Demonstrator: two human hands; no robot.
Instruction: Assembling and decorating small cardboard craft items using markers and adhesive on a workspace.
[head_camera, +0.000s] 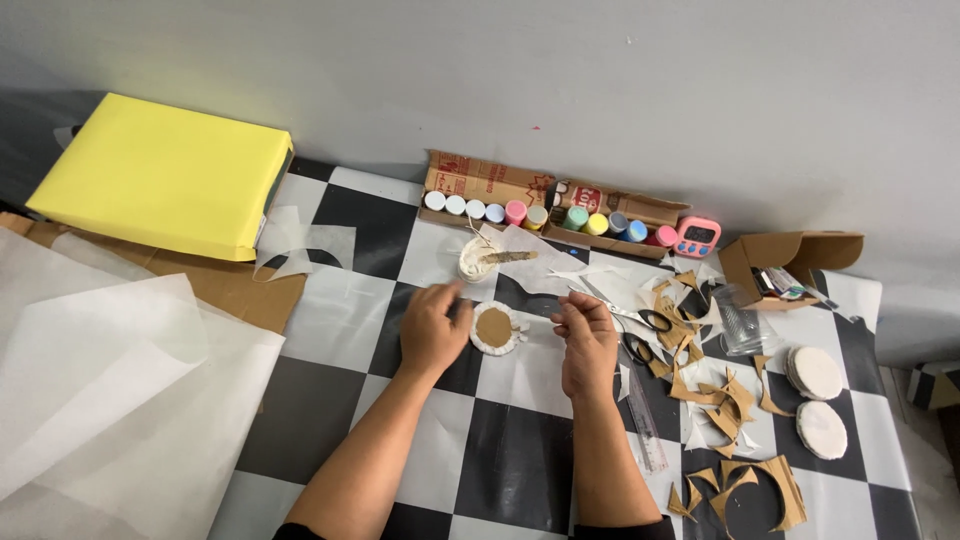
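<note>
a small round cardboard disc, brown in the middle with a white frilled paper edge, lies flat on the checkered bench between the person's two hands. the left hand rests just beside the disc's left edge, palm down, fingers curled and pinched together at the tips near the disc's upper left; whether it grips anything there cannot be told. the right hand sits to the right of the disc, a little apart from it, its fingertips drawn together as if pinching a thin white strip or thread that runs toward the disc's right edge; the strip is too fine to make out clearly.

just behind the disc stands a small white cup with a flat wooden stick laid across it. beyond that, against the wall, an open cardboard box holds a row of small paint pots with white, pink, yellow, green and blue caps, and a pink digital timer sits at its right end. black-handled scissors lie just right of the right hand, among brown cardboard offcuts and white paper scraps. a clear ruler lies along the right forearm. two white-covered discs lie further right, near a small open cardboard box. on the far left are a yellow-wrapped package and large sheets of translucent paper.
</note>
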